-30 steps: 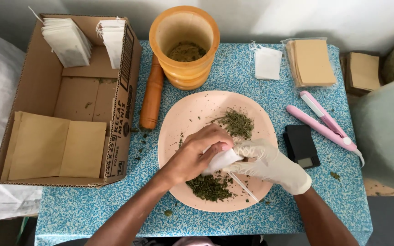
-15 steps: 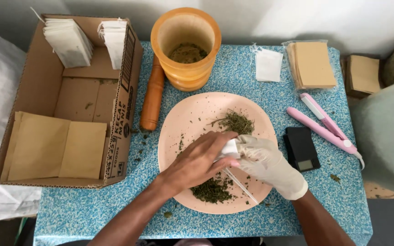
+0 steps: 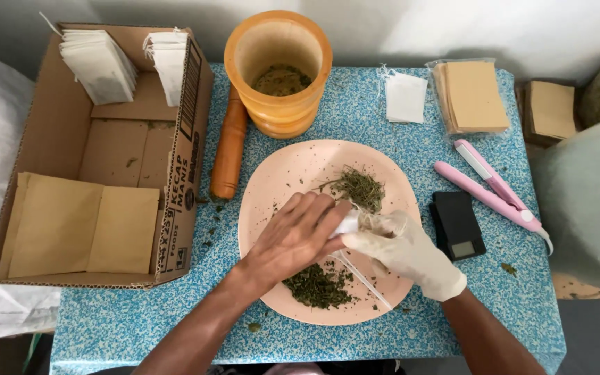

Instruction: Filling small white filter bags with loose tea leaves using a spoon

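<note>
Both hands pinch one small white sachet [image 3: 350,222] between them over the middle of the pink plate [image 3: 279,173]: the bare left hand [image 3: 296,236] closes on it from the left, and the white-gloved right hand [image 3: 401,246] clamps its right side. Two heaps of dried green herb lie on the plate, one [image 3: 361,187] just beyond the sachet, one [image 3: 317,286] at the near rim below the hands. One orange mortar [image 3: 278,69] stands at the tabletop's far edge.

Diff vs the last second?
Both hands shifted slightly up the pink round plate: bare left hand and white-gloved right hand, together on the small white sachet. Orange mortar, wooden pestle and cardboard box unchanged.
</note>
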